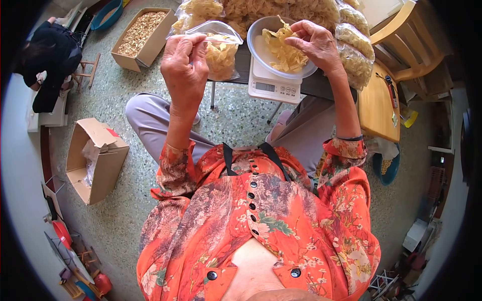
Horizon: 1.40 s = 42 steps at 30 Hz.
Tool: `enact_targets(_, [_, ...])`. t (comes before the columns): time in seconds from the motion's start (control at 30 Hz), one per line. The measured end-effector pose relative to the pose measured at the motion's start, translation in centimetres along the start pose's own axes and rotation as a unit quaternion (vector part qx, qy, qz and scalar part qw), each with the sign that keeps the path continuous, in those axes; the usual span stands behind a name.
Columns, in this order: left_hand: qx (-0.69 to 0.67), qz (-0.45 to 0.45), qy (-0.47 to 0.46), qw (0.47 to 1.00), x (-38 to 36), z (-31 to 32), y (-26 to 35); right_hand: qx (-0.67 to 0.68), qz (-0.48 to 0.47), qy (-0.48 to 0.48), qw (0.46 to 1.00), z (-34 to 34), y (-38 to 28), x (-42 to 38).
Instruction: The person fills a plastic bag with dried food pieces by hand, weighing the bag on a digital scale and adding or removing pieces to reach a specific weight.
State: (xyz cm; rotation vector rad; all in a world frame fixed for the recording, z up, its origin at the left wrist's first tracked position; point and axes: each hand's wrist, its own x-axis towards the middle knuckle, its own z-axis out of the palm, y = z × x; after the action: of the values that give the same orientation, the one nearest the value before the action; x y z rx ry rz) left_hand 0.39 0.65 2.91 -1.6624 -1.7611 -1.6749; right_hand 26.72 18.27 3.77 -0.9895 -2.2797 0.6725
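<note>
My left hand (pixel 185 60) pinches the top edge of a clear plastic bag (pixel 221 59), which is partly filled with pale yellow dried flakes and stands at the table edge. Over on the right, my right hand (pixel 317 45) holds some of the yellow dried flakes (pixel 281 42) above a white bowl (pixel 254 31). More flakes lie in the bowl. Under it is a white digital scale (pixel 273 89) with a small display and buttons.
Filled bags (pixel 354 55) are piled behind the bowl. A wooden chair (pixel 384 105) with tools on it stands right. Left are a box of brown pieces (pixel 145 37), an open cardboard box (pixel 98 160) and another person (pixel 52 55) in dark clothes.
</note>
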Motion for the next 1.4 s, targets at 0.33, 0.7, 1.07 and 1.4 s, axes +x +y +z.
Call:
enact_targets(0.33, [0.001, -0.019, -0.012, 1.000, -0.1, 0.0, 0.0, 0.036, -0.005, 0.021, 0.999, 0.4, 1.1, 0.0])
enact_targets(0.7, [-0.023, -0.012, -0.026, 0.999, -0.2, -0.2, 0.1, 0.013, 0.001, -0.027, 1.000, 0.7, -1.9, -0.8])
enact_targets(1.07, [0.006, 0.018, -0.041, 0.999, -0.1, -0.5, 0.0, -0.241, -0.001, -0.038, 0.970, 3.7, -4.4, 0.0])
enact_targets(1.4, [0.002, 0.036, -0.034, 0.999, 0.0, -0.8, 0.1, -0.082, 0.041, -0.022, 0.996, -0.1, -3.3, -0.2])
